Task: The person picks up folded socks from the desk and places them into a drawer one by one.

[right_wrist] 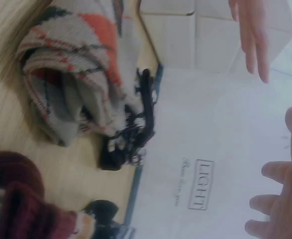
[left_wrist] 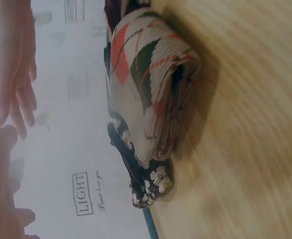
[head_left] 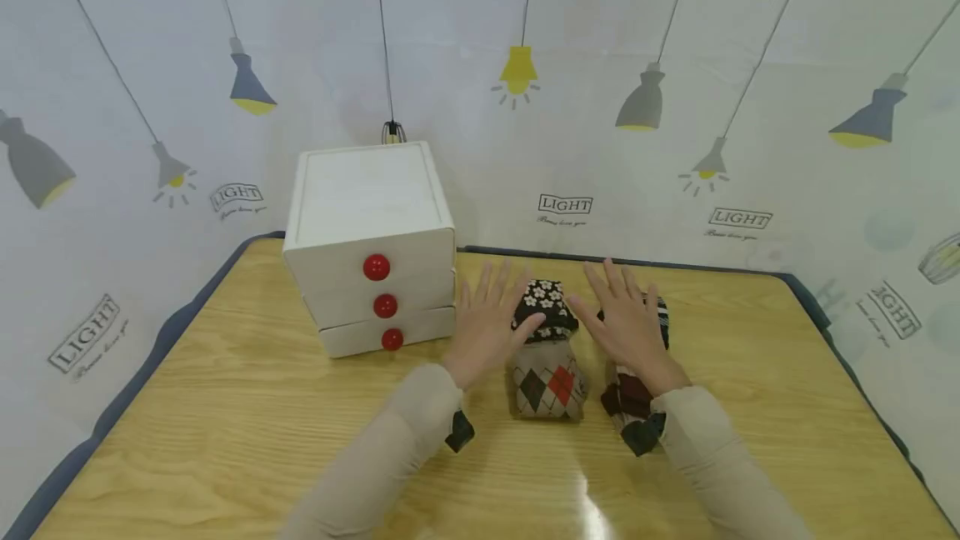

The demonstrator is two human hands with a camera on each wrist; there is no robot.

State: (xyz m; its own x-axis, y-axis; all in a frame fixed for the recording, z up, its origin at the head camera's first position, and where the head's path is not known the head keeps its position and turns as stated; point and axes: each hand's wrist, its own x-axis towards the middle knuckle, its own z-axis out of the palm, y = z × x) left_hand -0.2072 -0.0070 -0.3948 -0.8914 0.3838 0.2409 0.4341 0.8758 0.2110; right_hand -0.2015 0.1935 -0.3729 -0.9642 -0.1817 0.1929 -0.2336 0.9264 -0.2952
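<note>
Both bare hands hang spread over folded socks on the table. My left hand [head_left: 483,327] has its fingers straight, between the drawer box and a black sock bundle with white flowers [head_left: 542,298]. In front of that lies a beige argyle sock bundle [head_left: 549,386], its folded layers facing the left wrist view. My right hand [head_left: 628,327] is also flat with fingers apart, partly hiding a maroon-striped bundle [head_left: 627,394] and a black-and-white striped one [head_left: 663,319]. Neither hand grips anything; in the right wrist view the fingers [right_wrist: 273,204] stand away from the argyle bundle [right_wrist: 81,64].
A white box of three drawers [head_left: 367,198] with red round knobs stands at the back left, drawers pushed in. The wooden table [head_left: 262,432] meets a wall covering [head_left: 465,65] printed with lamps along its back edge.
</note>
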